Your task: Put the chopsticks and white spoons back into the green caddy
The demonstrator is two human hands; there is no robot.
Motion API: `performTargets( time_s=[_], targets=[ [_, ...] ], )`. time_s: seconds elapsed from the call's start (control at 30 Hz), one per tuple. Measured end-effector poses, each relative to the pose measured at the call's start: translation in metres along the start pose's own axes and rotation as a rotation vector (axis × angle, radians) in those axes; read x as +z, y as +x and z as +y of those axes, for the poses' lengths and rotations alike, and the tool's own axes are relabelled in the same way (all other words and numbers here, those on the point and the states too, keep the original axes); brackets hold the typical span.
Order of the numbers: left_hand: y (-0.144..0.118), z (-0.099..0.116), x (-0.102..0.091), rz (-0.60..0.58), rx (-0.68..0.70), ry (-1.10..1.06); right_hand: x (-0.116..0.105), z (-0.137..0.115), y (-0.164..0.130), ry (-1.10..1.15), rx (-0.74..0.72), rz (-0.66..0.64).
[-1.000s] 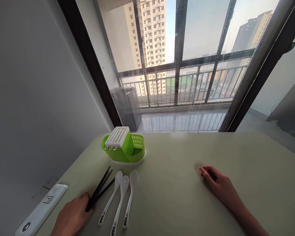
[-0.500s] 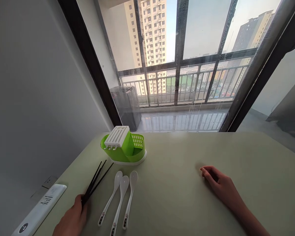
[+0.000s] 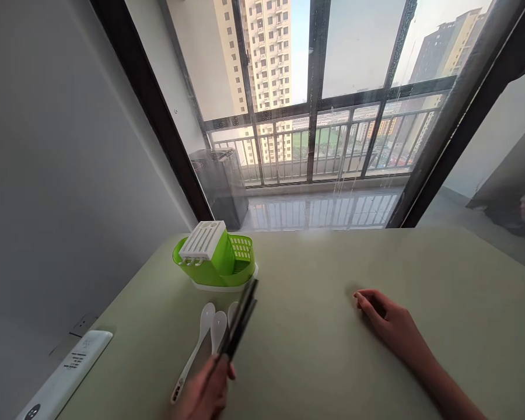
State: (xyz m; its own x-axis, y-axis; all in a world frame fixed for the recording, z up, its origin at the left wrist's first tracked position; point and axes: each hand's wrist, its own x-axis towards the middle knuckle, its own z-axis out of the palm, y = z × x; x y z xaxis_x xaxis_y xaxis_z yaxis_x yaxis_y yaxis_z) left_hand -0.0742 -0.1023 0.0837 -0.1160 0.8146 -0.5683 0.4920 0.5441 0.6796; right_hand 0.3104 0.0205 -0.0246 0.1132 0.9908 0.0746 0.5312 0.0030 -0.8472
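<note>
Pale green table [image 3: 324, 350] before a balcony window. Since a second ago my left hand [image 3: 207, 394] has lifted the black chopsticks [image 3: 240, 318], fingers clamped on them; tips now point toward the green holder [image 3: 214, 265], above the spoons [image 3: 210, 335]. Right hand [image 3: 387, 324] rests loosely curled, holding nothing, well apart.

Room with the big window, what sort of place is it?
Probably a high-rise flat: a table by a glass balcony door, tower blocks outside, and a green cutlery holder with spoons.
</note>
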Motion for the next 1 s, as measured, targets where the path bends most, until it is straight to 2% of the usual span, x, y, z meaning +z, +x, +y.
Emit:
performTargets(
  time_s=[0.07, 0.17, 0.3, 0.43, 0.57, 0.73, 0.8, 0.87, 1.0],
  targets=[
    [0.013, 0.007, 0.031, -0.022, 0.138, 0.208, 0.0, -0.001, 0.0, 0.007, -0.003, 0.001],
    [0.028, 0.012, 0.07, -0.026, 0.207, 0.523, 0.001, -0.002, 0.001, 0.009, -0.006, 0.002],
    [0.035, 0.02, 0.1, -0.01, 0.252, 0.673, 0.0, -0.007, 0.001, 0.007, -0.027, 0.009],
    [0.036, 0.026, 0.104, 0.045, 0.264, 0.77, -0.001, -0.015, 0.001, 0.042, -0.033, 0.018],
    [0.039, 0.016, 0.104, 0.109, 0.371, 0.875, -0.001, -0.016, 0.001, 0.065, -0.041, 0.011],
    [0.039, -0.005, 0.115, 0.423, 0.588, 1.012, 0.0, -0.013, 0.0, 0.071, -0.011, -0.006],
    [0.038, -0.008, 0.116, 0.496, 0.635, 1.044, 0.0, -0.013, 0.0, 0.075, 0.0, -0.009],
    [0.036, -0.008, 0.112, 0.507, 0.661, 1.063, 0.0, -0.015, 0.0, 0.074, 0.004, -0.007],
    [0.032, -0.007, 0.102, 0.403, 0.667, 1.053, 0.0, -0.016, 0.0, 0.066, 0.001, 0.001]
  ],
)
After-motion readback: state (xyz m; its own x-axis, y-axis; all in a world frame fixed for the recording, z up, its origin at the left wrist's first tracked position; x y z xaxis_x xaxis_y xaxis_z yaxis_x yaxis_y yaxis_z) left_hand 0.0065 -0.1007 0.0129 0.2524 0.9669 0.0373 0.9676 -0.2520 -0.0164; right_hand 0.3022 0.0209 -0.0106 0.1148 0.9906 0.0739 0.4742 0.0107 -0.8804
